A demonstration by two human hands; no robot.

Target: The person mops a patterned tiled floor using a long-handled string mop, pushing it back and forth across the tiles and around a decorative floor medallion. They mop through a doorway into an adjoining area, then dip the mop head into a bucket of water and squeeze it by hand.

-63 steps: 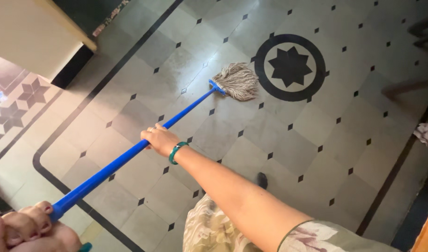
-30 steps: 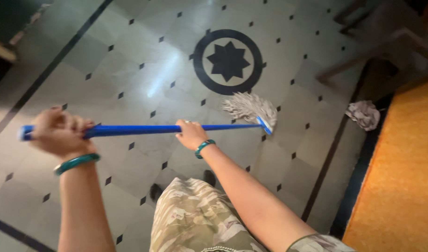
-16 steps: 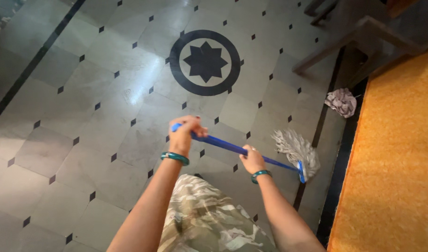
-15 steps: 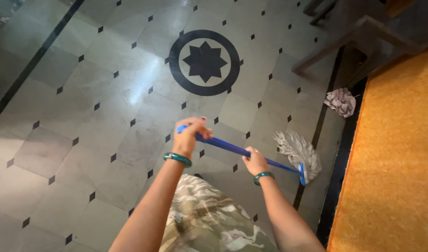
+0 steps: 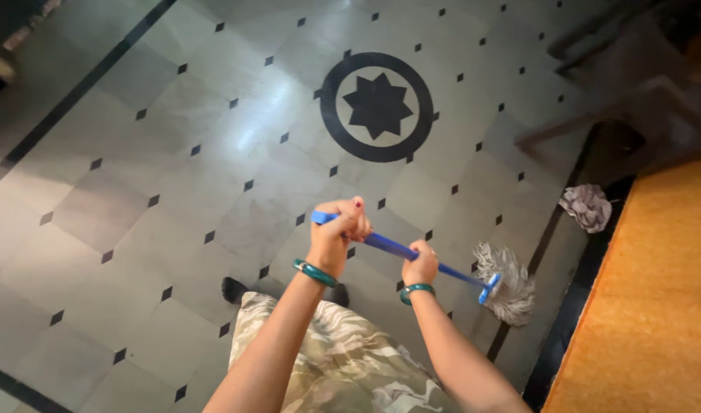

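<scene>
A mop with a blue handle (image 5: 457, 272) and a grey string head (image 5: 508, 284) rests on the tiled floor to my right, close to a black floor border. My left hand (image 5: 339, 232) grips the top end of the handle. My right hand (image 5: 421, 265) grips the handle lower down, about midway. Both wrists wear green bangles. The mop head lies spread on the floor beside the dark strip.
The floor (image 5: 174, 191) is grey tile with small black diamonds and a round black star medallion (image 5: 377, 106). A crumpled grey cloth (image 5: 587, 206) lies at the right by an orange surface (image 5: 656, 306). Dark furniture legs (image 5: 595, 115) stand at the upper right.
The mop head has swung from the far left near the medallion across to my right side by the black border. My hands have come closer together on the handle.
</scene>
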